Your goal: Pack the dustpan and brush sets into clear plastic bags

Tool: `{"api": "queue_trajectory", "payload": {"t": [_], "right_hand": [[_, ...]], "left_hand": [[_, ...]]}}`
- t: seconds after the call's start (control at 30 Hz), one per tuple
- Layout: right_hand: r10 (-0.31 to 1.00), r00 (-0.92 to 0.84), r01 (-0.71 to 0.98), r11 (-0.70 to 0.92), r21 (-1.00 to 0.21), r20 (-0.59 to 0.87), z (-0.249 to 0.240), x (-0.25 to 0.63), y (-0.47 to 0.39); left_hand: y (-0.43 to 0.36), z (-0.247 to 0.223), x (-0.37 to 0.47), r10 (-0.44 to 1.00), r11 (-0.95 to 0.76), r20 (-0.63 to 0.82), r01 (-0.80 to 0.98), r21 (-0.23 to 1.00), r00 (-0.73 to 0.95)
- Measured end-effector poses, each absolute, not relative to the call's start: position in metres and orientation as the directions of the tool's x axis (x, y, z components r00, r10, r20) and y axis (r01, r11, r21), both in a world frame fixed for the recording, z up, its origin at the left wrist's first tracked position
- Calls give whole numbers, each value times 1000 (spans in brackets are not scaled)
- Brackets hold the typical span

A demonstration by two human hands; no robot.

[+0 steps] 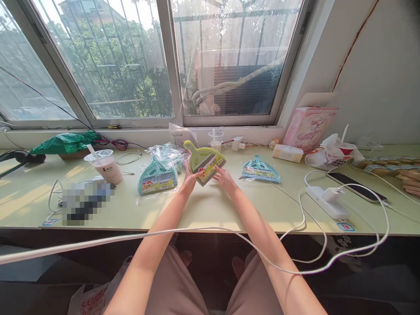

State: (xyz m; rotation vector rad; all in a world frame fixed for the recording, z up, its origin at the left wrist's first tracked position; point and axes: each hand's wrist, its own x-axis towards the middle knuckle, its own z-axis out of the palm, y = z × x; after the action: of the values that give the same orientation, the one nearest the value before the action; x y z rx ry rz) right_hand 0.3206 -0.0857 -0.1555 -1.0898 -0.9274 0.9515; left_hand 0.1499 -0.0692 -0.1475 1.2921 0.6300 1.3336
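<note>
While both hands pinch it mid-frame, left hand (189, 180) and right hand (223, 177), the yellow-green dustpan set (204, 161) shows a colourful label too small to read.

The bare desk (210, 210) in front of both hands is open, wide enough for a hand to pass. To the left, a teal dustpan set (158, 177) and a lidded cup (105, 166) block the way. To the right lies another teal dustpan set (260, 170), then a power strip (326, 201) with white cables (295, 227) looping off the edge. A phone (356, 186) lies beyond.
</note>
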Motion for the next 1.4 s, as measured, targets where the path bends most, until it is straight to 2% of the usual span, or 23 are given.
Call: {"api": "queue_trajectory", "payload": {"t": [0.07,0.13,0.2,0.27,0.33,0.37,0.4,0.5,0.6,0.77,0.93,1.03,1.2,1.4], "right_hand": [[986,165,-363,83,-928,23,-158,319,-83],[989,148,-471,51,-881,-22,-159,321,-82],[983,185,-510,81,-856,-17,-160,325,-82],[974,225,-525,106,-844,-17,-160,332,-82],[966,256,-536,103,-838,-45,-160,337,-81],[963,263,-542,91,-835,-65,-160,339,-81],[960,264,-547,74,-834,-88,-160,338,-80],[964,228,-549,9,-836,-140,-159,331,-78],[975,156,-535,-53,-843,-160,-160,319,-78],[985,80,-538,-88,-838,-154,-157,311,-83],[992,-24,-525,-119,-843,-125,-151,313,-87],[993,14,-572,-88,-815,-117,-147,313,-87],[968,185,-654,-9,-756,-172,-144,312,-85],[991,116,-604,20,-797,-63,-141,308,-91]], "left_hand": [[-72,-144,148,915,-248,329,-317,915,235],[-73,-137,144,890,-278,347,-250,927,296],[-68,-127,134,888,-340,345,-71,938,303],[-58,-116,118,922,-386,368,219,896,121],[-42,-108,94,855,-317,475,517,795,-207],[-33,-105,81,802,-258,526,631,732,-282],[-24,-103,68,772,-210,566,725,656,-290],[-3,-100,37,801,-143,588,916,375,-116],[4,-98,26,833,-147,553,962,230,-5],[-8,-87,41,765,-199,630,979,40,130],[-18,-68,58,733,-193,674,978,75,93],[-23,-62,65,730,-204,678,974,95,86],[-33,-63,81,714,-348,677,930,120,179],[-39,-64,103,723,-490,651,836,247,232]]}}
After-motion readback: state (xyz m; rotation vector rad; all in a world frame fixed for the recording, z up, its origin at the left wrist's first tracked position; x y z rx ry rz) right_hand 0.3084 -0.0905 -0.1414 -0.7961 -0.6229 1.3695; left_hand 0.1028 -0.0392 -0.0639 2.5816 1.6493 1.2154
